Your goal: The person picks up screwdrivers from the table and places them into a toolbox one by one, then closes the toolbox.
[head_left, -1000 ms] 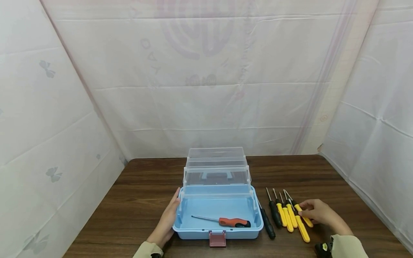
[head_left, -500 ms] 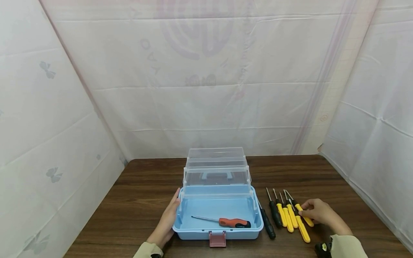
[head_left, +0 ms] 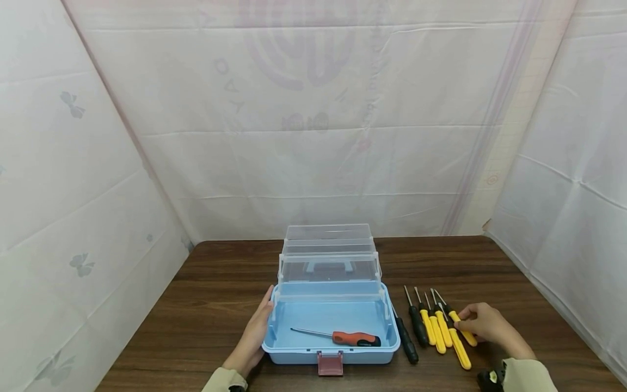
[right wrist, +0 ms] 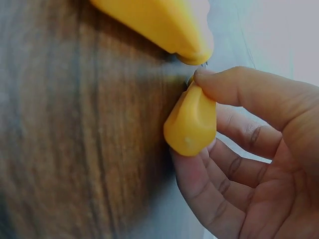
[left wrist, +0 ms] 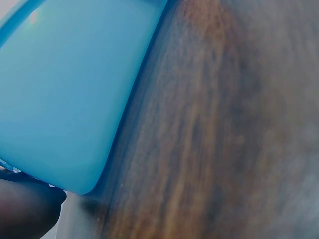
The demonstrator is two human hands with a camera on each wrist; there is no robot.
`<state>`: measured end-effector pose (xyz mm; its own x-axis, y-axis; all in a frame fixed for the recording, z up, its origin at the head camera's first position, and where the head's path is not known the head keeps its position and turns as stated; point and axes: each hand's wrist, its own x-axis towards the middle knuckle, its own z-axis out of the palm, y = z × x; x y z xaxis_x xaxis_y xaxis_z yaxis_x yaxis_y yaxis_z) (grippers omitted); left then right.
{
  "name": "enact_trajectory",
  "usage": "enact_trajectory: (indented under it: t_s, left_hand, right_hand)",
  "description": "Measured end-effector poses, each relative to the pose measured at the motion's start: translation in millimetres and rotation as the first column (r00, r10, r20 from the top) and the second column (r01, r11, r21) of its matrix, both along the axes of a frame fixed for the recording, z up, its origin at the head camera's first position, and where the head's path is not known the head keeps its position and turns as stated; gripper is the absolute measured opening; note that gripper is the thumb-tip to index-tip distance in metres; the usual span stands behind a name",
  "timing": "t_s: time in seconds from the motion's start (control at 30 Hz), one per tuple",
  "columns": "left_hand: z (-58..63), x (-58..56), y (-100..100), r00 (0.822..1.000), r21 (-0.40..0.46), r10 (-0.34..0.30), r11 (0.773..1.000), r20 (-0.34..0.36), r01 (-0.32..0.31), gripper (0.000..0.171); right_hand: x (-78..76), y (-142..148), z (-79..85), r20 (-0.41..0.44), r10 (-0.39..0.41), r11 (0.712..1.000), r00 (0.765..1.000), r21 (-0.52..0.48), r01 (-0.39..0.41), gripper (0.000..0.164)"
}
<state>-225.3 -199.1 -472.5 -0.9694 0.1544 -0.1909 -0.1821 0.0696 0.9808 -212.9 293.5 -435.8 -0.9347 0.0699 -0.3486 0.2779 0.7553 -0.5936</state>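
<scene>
Left wrist: box (left wrist: 65,94) partly offscreen

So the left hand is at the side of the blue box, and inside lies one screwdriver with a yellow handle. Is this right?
Not quite: the head view shows the screwdriver inside the blue box has an orange and black handle, not yellow. The left hand is at the box's side.

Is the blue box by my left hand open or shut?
The blue box is open: its clear upper section stands raised at the back, the pink latch hangs in front, and an orange-handled screwdriver lies inside.
</scene>
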Motion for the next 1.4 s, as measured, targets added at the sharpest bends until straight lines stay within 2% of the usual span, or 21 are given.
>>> enact_trajectory:
  t_s: [0.53, 1.0, 1.2, 1.4]
  left_hand:
    - [0.0, -1.2, 0, 1.0, 0.008, -0.007, 1.0, -0.015, 0.007, 0.069]
    - [-0.6, 1.6, 0, 1.0, 0.018, -0.003, 1.0, -0.012, 0.003, 0.068]
    - [-0.5, 2.1, 0, 1.0, 0.012, -0.003, 1.0, -0.007, 0.003, 0.065]
    - [-0.1, 1.2, 0, 1.0, 0.011, -0.001, 1.0, -0.008, 0.001, 0.068]
  right_hand:
    - [1.2, 3, -0.4, -0.025, -0.007, 1.0, 1.0, -0.027, 0.006, 0.031]
    - [-0.8, -1, 10.6, -0.051, 0.016, 0.999, 0.999, -0.036, -0.018, 0.038]
    - [-0.2, -5, 15.2, -0.097, 0.032, 0.998, 0.995, -0.041, -0.037, 0.035]
    - [0.1, -12, 26.4, -0.136, 0.052, 0.996, 0.989, -0.06, -0.06, 0.034]
